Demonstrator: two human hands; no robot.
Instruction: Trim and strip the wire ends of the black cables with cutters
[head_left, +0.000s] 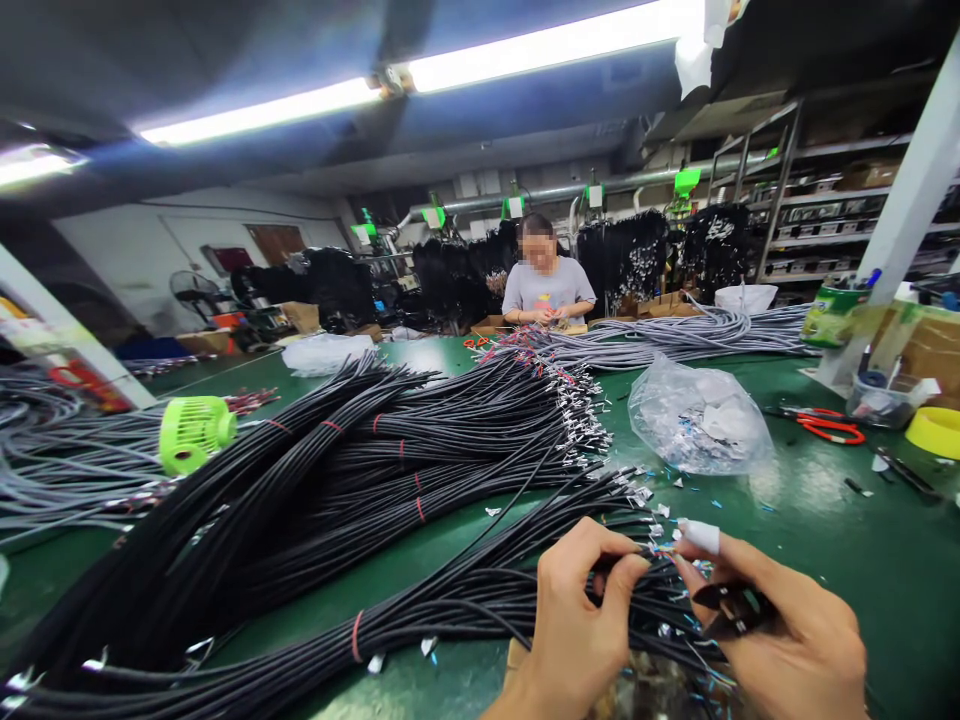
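My left hand (581, 610) is closed, thumb and forefinger pinching a black cable near its stripped end. From that end fan out thin coloured wires (661, 549), blue, yellow and red. My right hand (787, 620) pinches at these wires with thumb and a finger wrapped in white tape (699, 537). A dark hand tool (731, 608) also sits in my right palm; its kind is mostly hidden by the fingers. Below both hands runs a bundle of black cables (442, 610), tied with a reddish band (357, 636), its stripped ends lying under my right hand.
More black cable bundles (360, 480) cover the green table (847, 540). A clear plastic bag (701, 415) of scraps, red-handled pliers (832, 427) and a yellow ring (937, 432) lie right. A green fan (195, 435) stands left. Across the table sits a co-worker (547, 285) near grey cables (675, 338).
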